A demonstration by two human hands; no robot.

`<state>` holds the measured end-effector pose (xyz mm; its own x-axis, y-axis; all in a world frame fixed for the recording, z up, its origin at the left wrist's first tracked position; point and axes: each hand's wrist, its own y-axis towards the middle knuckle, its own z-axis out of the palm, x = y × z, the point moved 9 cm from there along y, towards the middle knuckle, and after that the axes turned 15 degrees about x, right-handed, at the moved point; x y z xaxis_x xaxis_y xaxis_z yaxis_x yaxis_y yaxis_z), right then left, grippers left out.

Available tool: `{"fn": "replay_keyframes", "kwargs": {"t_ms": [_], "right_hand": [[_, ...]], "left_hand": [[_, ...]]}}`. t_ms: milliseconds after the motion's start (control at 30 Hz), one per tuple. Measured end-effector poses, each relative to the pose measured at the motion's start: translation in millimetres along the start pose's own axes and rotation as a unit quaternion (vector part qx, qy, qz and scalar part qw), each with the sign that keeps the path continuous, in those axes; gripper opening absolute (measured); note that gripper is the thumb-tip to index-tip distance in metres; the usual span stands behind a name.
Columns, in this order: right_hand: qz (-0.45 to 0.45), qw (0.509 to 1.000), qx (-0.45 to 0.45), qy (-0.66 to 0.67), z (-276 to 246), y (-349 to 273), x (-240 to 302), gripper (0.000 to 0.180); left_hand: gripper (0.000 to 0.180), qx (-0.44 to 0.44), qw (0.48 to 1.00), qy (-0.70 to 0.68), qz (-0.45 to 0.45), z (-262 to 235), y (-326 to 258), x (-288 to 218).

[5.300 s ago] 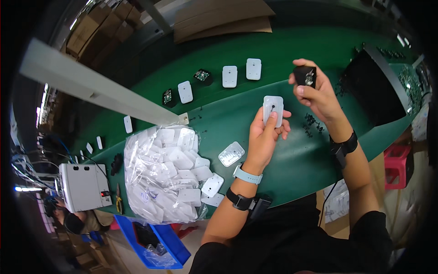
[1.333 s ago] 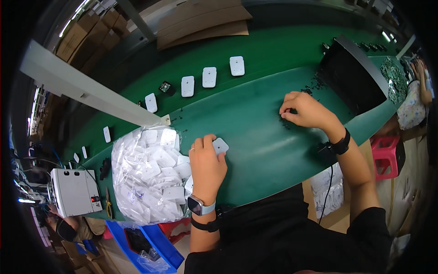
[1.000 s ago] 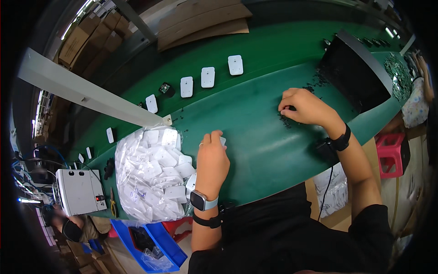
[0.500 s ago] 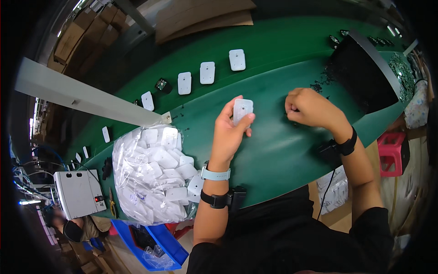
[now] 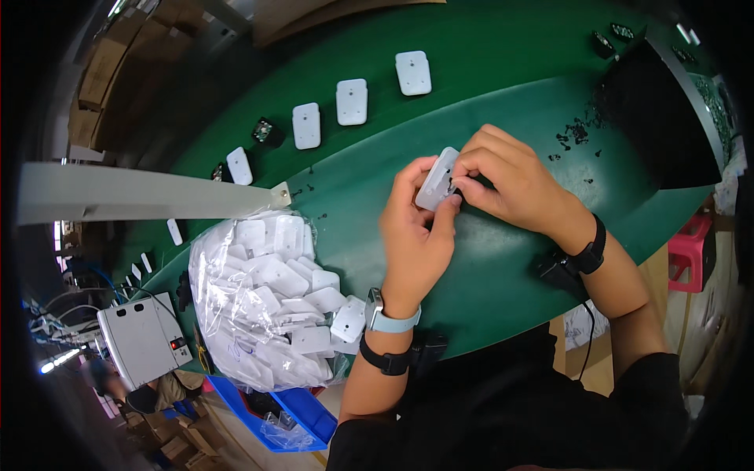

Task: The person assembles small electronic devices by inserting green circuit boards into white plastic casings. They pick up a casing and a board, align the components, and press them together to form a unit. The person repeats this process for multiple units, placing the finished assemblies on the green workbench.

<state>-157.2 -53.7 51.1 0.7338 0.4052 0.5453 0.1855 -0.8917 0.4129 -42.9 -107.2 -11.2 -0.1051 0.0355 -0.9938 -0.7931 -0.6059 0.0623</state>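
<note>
My left hand grips a white plastic cover by its edges, tilted above the green bench. At the cover's face, my right hand is closed, thumb and forefinger pinched on a small black part, mostly hidden by the fingertips. A clear bag full of similar white covers lies left of my left forearm. Small black parts are scattered on the bench beyond my right hand, by a black tray.
Along the green strip behind stand several white housings and a black unit with a circuit board. A pale metal post crosses the left side. A grey box, a blue bin and a pink stool sit around the bench.
My right hand has moved left and up to the white cover, its fingertips now at the face. My left hand has tilted the cover. The view has shifted slightly.
</note>
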Motion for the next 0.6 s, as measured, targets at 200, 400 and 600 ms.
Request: {"fn": "replay_keyframes", "kwargs": {"t_ms": [200,400,600], "right_hand": [[-0.011,0.998,-0.040,-0.050,-1.5,-5.1,-2.4,0.020],[0.009,0.996,-0.043,-0.073,-1.4,-6.7,-3.0,0.019],[0.127,0.977,-0.067,0.160,0.9,-14.8,-26.3,0.014]], "left_hand": [[0.041,-0.003,0.999,-0.041,-0.015,7.0,-2.3,-0.8],[0.037,-0.007,0.998,-0.063,-0.007,7.9,-2.9,2.0],[0.034,-0.013,0.995,-0.101,-0.024,8.0,-3.9,2.9]]}}
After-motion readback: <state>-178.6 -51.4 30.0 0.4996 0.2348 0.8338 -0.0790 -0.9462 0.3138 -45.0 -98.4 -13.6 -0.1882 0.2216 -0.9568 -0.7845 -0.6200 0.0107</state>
